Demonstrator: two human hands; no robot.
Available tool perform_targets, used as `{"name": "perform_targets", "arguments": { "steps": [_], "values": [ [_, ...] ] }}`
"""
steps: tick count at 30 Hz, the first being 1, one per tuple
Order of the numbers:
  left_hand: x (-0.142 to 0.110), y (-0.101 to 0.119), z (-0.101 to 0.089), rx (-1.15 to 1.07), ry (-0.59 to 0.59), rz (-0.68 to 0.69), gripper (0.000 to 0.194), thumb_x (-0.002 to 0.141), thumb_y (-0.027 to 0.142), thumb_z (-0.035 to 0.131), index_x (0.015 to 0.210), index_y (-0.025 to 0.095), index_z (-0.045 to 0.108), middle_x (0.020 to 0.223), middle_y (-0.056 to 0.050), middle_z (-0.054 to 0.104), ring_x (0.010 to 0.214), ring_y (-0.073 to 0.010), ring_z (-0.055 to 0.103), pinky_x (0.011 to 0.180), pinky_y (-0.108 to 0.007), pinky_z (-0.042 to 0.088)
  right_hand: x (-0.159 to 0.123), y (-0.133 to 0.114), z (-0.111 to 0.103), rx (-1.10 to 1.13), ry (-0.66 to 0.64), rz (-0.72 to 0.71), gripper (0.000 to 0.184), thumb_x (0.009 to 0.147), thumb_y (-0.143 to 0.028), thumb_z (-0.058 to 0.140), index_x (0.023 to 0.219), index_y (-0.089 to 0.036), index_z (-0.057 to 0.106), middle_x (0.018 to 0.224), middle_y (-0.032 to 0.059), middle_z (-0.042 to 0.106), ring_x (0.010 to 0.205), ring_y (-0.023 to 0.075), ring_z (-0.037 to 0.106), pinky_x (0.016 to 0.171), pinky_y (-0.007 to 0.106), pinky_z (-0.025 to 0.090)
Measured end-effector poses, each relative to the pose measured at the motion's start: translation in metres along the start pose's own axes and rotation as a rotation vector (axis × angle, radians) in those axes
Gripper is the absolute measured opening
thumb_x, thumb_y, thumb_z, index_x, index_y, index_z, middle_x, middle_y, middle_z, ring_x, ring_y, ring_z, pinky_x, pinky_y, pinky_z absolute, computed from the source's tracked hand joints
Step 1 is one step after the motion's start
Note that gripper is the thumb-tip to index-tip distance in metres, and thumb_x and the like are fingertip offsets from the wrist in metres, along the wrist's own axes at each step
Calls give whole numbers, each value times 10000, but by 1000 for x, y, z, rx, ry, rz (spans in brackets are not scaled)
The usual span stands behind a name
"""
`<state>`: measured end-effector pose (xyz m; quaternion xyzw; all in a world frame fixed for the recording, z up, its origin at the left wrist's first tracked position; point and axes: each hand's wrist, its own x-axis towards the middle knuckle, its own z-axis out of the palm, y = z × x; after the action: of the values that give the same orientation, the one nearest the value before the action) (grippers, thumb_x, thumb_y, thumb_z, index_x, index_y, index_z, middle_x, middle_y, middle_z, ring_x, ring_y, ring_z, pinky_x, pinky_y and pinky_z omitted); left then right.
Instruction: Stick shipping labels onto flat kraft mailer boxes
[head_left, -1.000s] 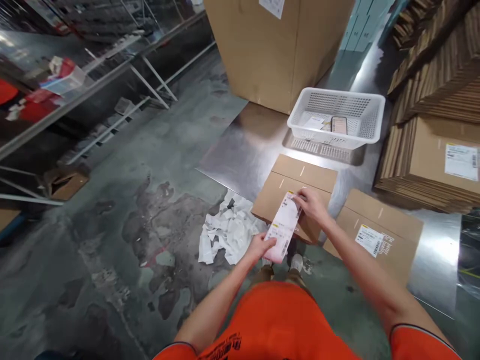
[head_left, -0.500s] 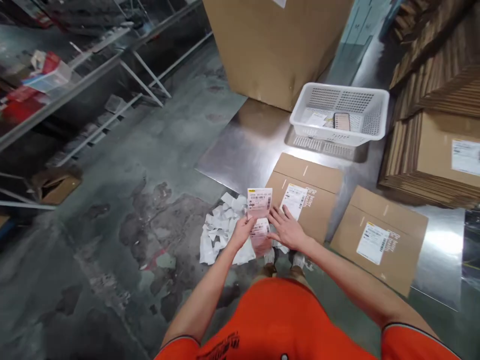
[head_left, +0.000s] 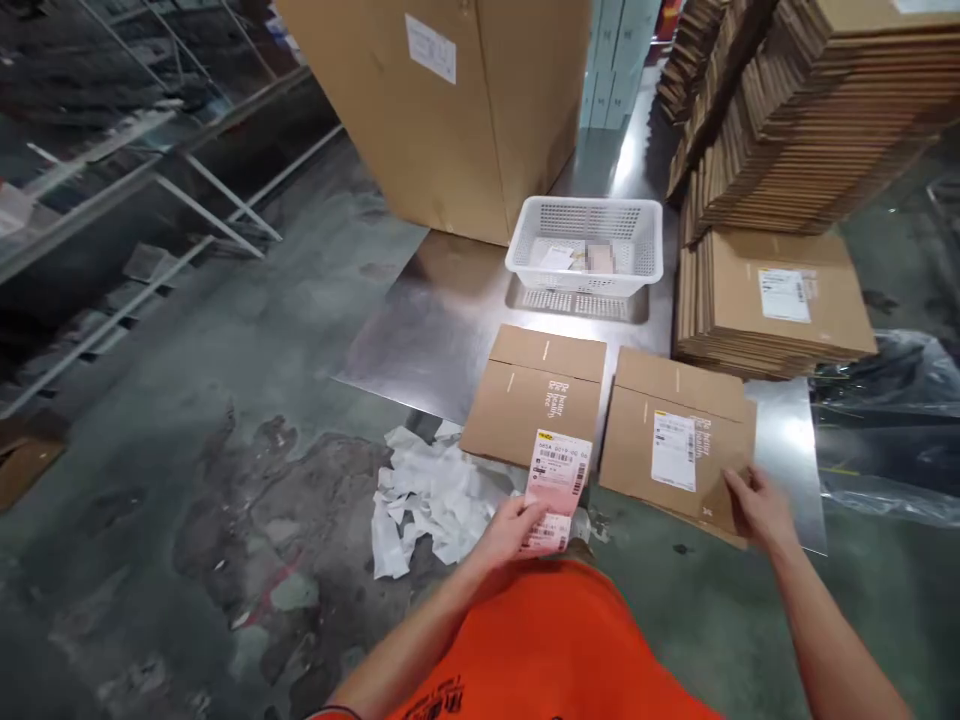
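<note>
While the left hand (head_left: pixel 510 528) pinches the label strip (head_left: pixel 559 470), the right hand (head_left: pixel 761 500) has its fingers at the outer edge of the labelled flat box (head_left: pixel 637 430); can't tell if it grips or just rests. Clock below is centred on the unlabelled flat box (head_left: pixel 532 390). Strip is at 6, overlapping its near edge in view. Reads as mid label handling. Any shift of the labelled box, at 3 to 4, calls for a firm edge hold, sliding flat, strip kept off the cardboard. Basket (head_left: pixel 651 240) at 1 and flat-box stack (head_left: pixel 787 285) at 2 limit reach; tall carton (head_left: pixel 427 130) blocks 11. Open table (head_left: pixel 390 340) at 10, narrow bare strip beyond the labelled box. Near table edge slants past 8, paper scraps (head_left: pixel 442 490) at 7.
</note>
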<state>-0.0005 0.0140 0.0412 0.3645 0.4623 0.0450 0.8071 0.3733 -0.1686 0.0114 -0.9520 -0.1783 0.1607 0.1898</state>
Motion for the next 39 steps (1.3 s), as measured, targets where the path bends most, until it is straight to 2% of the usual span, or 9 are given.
{"name": "perform_targets", "arguments": {
  "steps": [4, 6, 9, 13, 16, 19, 24, 30, 39],
  "values": [
    [11, -9, 7, 69, 19, 24, 560, 604, 637, 765, 829, 126, 722, 678, -11, 646, 609, -139, 559, 577, -262, 481, -22, -53, -4, -57, 15, -313, 818, 712, -606, 586, 1352, -103, 498, 1441, 273, 459, 1333, 445, 413, 1022, 598, 391],
    [11, -13, 8, 113, 6, 24, 547, 645, 626, 738, 832, 112, 729, 691, -27, 664, 620, -144, 566, 590, -259, 459, -40, -114, 11, 210, -284, -518, 810, 741, -580, 614, 1423, -187, 422, 1484, 186, 445, 1319, 346, 457, 999, 489, 456],
    [4, -7, 5, 118, -25, 65, 497, 674, 540, 753, 922, 111, 736, 844, -69, 723, 738, -176, 621, 689, -274, 473, -71, -188, 40, 418, -806, -631, 466, 755, -518, 645, 1105, -209, 624, 1045, 78, 686, 909, 229, 636, 742, 335, 522],
    [-2, 21, -4, -63, 75, 333, 575, 603, 310, 833, 1143, 214, 664, 1177, -50, 688, 1066, -200, 604, 917, -270, 446, -102, -217, 70, 413, -939, -596, 389, 785, -544, 584, 625, -200, 495, 571, -35, 491, 571, 127, 459, 516, 250, 352],
    [9, 38, -13, -37, 279, 375, 287, 628, 354, 798, 800, 173, 657, 786, 4, 659, 762, -140, 574, 709, -236, 437, -112, -218, 84, 395, -869, -650, 385, 814, -551, 549, 671, -194, 553, 625, -16, 544, 622, 139, 484, 548, 255, 360],
    [31, 34, -25, 34, 390, 314, 395, 625, 455, 780, 566, 180, 502, 552, 68, 462, 569, -87, 413, 550, -221, 334, -108, -228, 99, 328, -725, -730, 332, 833, -514, 555, 750, -197, 607, 715, 8, 625, 683, 159, 541, 610, 271, 405],
    [52, -6, -56, 9, 342, 183, 426, 591, 531, 782, 621, 174, 550, 554, 56, 512, 527, -97, 463, 506, -227, 374, -57, -265, 126, 145, -437, -829, 321, 907, -461, 475, 810, -192, 622, 839, 78, 663, 810, 222, 574, 737, 337, 436],
    [8, -59, -91, 35, 266, 40, 362, 523, 460, 837, 647, 149, 700, 554, -10, 635, 511, -141, 530, 491, -253, 385, -1, -293, 139, -393, -73, -970, 661, 869, -536, 578, 1391, -145, 471, 1223, 216, 615, 1035, 366, 549, 864, 469, 401],
    [33, 11, -143, 37, 462, 306, 362, 710, 480, 721, 921, 187, 733, 945, -61, 741, 1019, -238, 619, 846, -297, 489, -102, -269, 194, -366, -257, -1324, 706, 941, -547, 444, 1456, -66, 413, 1547, 222, 365, 1462, 377, 253, 1192, 570, 155]
  ]
}}
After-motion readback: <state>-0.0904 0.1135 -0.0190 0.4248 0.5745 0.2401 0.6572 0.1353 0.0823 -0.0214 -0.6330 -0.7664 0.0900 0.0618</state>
